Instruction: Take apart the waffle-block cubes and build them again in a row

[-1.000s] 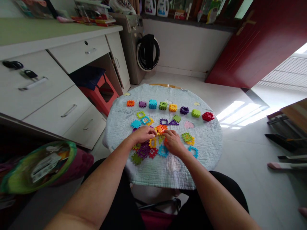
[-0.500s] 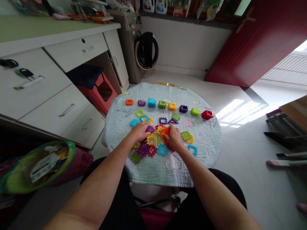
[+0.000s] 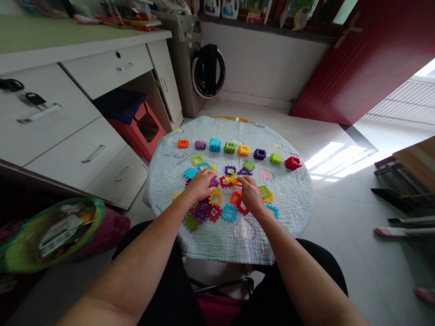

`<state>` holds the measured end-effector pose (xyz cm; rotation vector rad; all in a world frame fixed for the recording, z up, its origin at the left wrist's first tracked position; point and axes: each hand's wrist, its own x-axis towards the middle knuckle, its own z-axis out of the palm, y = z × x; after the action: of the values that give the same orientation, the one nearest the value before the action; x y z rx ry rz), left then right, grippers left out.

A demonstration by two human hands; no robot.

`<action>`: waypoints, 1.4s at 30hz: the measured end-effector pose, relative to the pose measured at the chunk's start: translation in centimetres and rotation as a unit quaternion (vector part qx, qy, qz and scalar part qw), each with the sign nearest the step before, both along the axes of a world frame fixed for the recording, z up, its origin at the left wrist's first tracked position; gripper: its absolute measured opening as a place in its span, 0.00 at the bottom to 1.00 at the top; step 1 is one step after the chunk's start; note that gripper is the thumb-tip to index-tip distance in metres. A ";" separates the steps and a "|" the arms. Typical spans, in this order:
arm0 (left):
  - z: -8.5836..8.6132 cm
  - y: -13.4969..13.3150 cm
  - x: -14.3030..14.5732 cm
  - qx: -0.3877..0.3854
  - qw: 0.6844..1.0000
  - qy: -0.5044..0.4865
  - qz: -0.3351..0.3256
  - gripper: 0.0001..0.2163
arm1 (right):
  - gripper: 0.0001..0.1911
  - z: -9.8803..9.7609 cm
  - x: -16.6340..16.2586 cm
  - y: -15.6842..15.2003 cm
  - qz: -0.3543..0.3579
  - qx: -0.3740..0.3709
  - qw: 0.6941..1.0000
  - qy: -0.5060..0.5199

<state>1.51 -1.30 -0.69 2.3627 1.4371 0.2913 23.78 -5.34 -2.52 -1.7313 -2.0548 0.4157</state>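
Interlocking plastic tiles [image 3: 230,213] lie unstacked, nearer than eight stacks [image 3: 230,147]; right fingers [image 3: 246,182] pinch a yellow tile [image 3: 232,180]; left fingers' [image 3: 208,178] grip unclear.

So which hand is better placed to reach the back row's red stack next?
Probably the right hand: it is nearer the red stack, though it holds a yellow piece. The left hand is by purple pieces, farther away.

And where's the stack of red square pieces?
In the head view, the stack of red square pieces sits near the right edge of the cloth-covered table, just right of the lime-green stack.
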 end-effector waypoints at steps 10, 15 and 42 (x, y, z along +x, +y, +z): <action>-1.0 -1.3 2.8 0.027 0.998 0.045 -0.034 0.18 | 0.24 0.7 -0.4 -0.8 0.032 -0.014 0.999 -0.010; -1.0 -1.2 2.9 0.032 0.998 0.057 -0.011 0.16 | 0.25 1.5 0.4 -0.7 0.019 -0.029 0.999 -0.042; -0.5 -0.2 3.0 0.100 0.985 -0.047 0.132 0.13 | 0.28 2.1 2.8 -0.5 -0.035 -0.109 0.987 -0.110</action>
<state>4.55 -1.45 -1.24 2.2696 1.7469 0.6355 26.61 -5.79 -0.43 -2.0539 -2.1584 0.4605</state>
